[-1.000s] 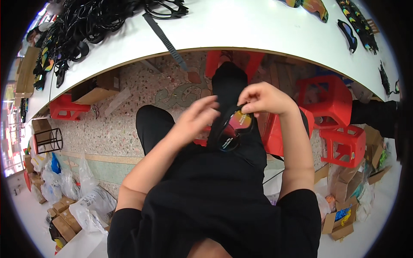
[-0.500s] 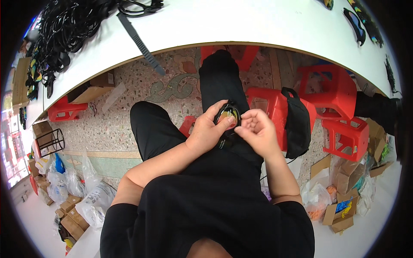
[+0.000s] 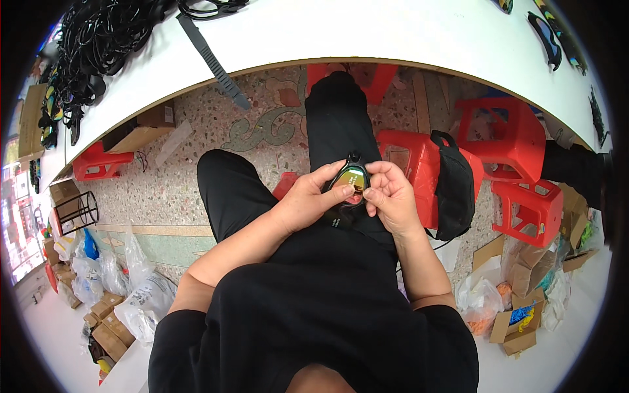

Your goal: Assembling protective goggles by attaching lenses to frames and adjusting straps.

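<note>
The goggles (image 3: 358,179) were located over the right thigh (image 3: 337,124). The left hand (image 3: 311,200) gripped one side, thumb on lens (image 3: 350,175), apparently for steadiness; the right hand (image 3: 394,198) pinched the opposite edge, likely for control.

We've got both arms bent, forearms angling inward. Left forearm (image 3: 242,243) slants up and right; our left hand (image 3: 309,200) is in a grip, left thumb (image 3: 341,194) laid across on top, index stretched forward. Right forearm (image 3: 427,267) runs steeper; our right hand (image 3: 393,200) is in a pinch pose, remaining fingers curled. Thumb tips near each other, apart.
</note>
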`<action>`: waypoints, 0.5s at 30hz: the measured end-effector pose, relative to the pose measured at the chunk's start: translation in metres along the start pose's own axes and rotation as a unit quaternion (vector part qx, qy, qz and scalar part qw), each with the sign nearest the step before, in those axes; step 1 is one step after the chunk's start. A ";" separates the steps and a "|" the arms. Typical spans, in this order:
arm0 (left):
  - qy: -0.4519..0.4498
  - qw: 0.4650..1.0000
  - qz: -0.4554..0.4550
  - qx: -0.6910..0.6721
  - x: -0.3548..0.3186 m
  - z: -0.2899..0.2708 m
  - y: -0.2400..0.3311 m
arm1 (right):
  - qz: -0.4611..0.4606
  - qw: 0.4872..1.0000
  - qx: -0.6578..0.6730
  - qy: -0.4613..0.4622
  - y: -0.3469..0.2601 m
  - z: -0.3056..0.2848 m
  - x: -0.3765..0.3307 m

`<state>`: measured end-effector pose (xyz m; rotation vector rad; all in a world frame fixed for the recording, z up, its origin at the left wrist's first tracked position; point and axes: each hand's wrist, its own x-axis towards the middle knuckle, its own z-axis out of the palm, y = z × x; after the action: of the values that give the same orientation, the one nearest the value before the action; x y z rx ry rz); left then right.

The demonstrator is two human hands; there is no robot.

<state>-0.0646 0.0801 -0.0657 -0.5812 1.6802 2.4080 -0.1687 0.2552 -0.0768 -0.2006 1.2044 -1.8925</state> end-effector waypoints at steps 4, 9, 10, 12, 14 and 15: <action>0.031 0.955 0.114 0.272 -0.001 0.004 0.011 | 0.003 0.998 -0.063 0.003 -0.008 0.009 -0.002; 0.070 0.917 0.182 0.348 -0.005 0.001 0.007 | 0.008 0.998 -0.065 0.024 0.001 0.010 -0.004; 0.102 0.897 0.197 0.382 -0.008 0.000 0.015 | 0.016 0.998 -0.052 0.038 0.003 0.009 -0.002; 0.165 0.865 0.249 0.403 -0.011 0.001 0.029 | 0.014 0.997 -0.059 0.044 0.003 0.006 -0.003; 0.159 0.879 0.212 0.398 -0.020 0.005 0.029 | 0.013 0.997 -0.065 0.045 0.002 0.008 -0.002; 0.151 0.891 0.174 0.391 -0.024 0.007 0.028 | 0.008 0.997 -0.069 0.042 0.002 0.009 -0.001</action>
<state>-0.0537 0.0787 -0.0294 -0.5543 2.8441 1.5913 -0.1620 0.2495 -0.0729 -0.1853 1.3911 -1.8203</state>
